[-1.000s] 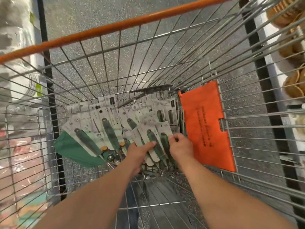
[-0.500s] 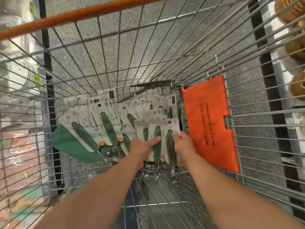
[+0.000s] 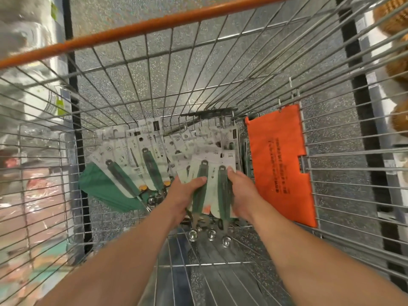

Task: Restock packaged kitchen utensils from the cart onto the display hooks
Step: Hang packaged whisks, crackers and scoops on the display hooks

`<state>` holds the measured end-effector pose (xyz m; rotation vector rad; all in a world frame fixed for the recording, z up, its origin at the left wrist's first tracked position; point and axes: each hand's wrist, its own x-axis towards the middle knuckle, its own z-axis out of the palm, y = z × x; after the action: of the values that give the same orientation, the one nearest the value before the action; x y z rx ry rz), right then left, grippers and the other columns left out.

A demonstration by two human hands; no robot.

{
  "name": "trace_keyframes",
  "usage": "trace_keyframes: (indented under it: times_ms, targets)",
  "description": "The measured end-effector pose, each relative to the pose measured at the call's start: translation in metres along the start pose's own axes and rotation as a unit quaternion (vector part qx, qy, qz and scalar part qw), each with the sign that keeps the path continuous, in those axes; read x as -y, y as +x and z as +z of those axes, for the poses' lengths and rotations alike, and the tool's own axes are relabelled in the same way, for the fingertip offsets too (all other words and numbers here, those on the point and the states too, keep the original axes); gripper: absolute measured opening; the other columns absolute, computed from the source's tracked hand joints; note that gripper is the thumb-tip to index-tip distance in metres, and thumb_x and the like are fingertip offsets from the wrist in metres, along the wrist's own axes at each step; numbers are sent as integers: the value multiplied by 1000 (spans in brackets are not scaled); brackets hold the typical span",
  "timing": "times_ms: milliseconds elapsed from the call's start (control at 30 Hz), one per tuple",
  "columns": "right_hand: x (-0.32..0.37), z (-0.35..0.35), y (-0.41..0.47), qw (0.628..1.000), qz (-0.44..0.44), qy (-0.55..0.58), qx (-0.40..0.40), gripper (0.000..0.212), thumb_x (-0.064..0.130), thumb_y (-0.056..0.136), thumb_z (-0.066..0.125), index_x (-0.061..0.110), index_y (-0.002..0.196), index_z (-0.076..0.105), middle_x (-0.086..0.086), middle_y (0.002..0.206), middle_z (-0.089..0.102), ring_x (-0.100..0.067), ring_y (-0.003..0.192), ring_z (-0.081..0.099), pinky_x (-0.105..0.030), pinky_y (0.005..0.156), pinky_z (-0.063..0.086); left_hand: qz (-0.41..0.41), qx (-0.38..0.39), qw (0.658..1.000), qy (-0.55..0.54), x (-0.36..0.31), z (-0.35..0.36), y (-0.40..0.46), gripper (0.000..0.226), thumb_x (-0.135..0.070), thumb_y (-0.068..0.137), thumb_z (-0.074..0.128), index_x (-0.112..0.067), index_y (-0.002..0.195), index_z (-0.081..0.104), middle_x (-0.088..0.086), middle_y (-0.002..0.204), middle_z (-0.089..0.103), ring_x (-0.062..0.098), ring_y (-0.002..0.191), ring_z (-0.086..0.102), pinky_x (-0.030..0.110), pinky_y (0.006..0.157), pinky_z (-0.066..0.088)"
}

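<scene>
Forearms reach down into wire cart point(image 3: 260, 69), left hand point(image 3: 184, 194) and right hand point(image 3: 241, 193) each pinching edges of carded green-handled utensil packs point(image 3: 213, 184) raised above pile point(image 3: 141, 160) on cart bottom.

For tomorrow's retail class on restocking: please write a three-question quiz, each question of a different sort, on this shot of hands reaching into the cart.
1. True or false: both hands grip the same bunch of utensil packs.
2. Which side of the cart carries the orange flap? A) the person's left B) the person's right C) the floor of the cart
3. Fill in: the handles on the packs are dark ____.

Key
1. True: the left hand and the right hand hold it from either side.
2. B
3. green
</scene>
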<state>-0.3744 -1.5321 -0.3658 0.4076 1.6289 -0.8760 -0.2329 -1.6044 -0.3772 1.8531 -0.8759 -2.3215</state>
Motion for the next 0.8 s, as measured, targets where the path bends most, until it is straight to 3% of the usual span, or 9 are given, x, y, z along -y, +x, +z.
trace_keyframes:
  times_ms: [100,233,333,433,467,567,667,767,800]
  targets:
    - [9,9,-15,999,-35,-15,3,24,29,109,51,11,117,64,-16,112,74,-36,103,73,-53,88,61,10,-5,1000,-27,-6,-2,-18,34,-11,88,78,-7,119,67,15,104,79,34,92,76,48,80,63]
    - [28,26,-52,995,-80,-52,18,26,33,107,55,11,116,64,-14,110,74,-31,99,74,-53,89,61,19,-31,998,-55,-23,-11,-50,43,-9,84,83,-6,123,66,17,109,77,38,99,75,58,89,60]
    - [41,37,-86,991,-95,-71,59,28,40,104,57,15,113,66,-10,109,76,-28,98,75,-52,87,62,40,-95,992,-74,-44,-23,-80,45,-12,80,87,-4,120,66,15,104,79,36,95,77,57,88,61]
    - [43,49,-122,983,-101,-106,113,29,37,105,58,16,125,60,-7,116,74,-27,101,74,-39,67,62,68,-146,982,-99,-58,-43,-114,60,-21,68,96,-10,119,65,10,103,80,33,94,77,55,87,61]
    - [40,57,-136,977,-104,-128,132,33,37,104,59,17,130,58,-7,120,73,-29,102,74,-38,61,61,84,-163,977,-105,-62,-51,-129,55,-21,66,95,-13,114,69,9,102,80,32,95,77,55,89,60]
    - [32,81,-169,959,-123,-169,189,49,44,95,72,23,136,55,-8,131,67,-31,105,74,-54,73,64,127,-227,957,-125,-68,-70,-169,40,-24,63,88,-20,100,75,5,96,81,30,93,77,54,89,61]
    - [32,105,-201,931,-146,-214,258,39,35,93,77,27,127,60,-1,120,75,-21,100,76,-45,75,64,150,-282,931,-179,-70,-90,-204,38,-18,72,89,-22,106,73,4,99,80,28,92,77,52,86,62]
    - [32,131,-227,911,-184,-250,271,76,47,70,88,26,135,54,-6,129,69,-25,110,72,-56,92,59,175,-307,910,-218,-72,-112,-233,42,-10,77,89,-15,115,73,6,102,80,29,93,78,54,87,62]
    - [30,141,-234,903,-192,-262,282,74,46,72,88,25,134,53,-7,130,68,-27,110,71,-59,92,58,190,-318,900,-229,-72,-121,-245,44,-10,74,90,-15,114,73,7,102,80,30,93,77,55,87,62]
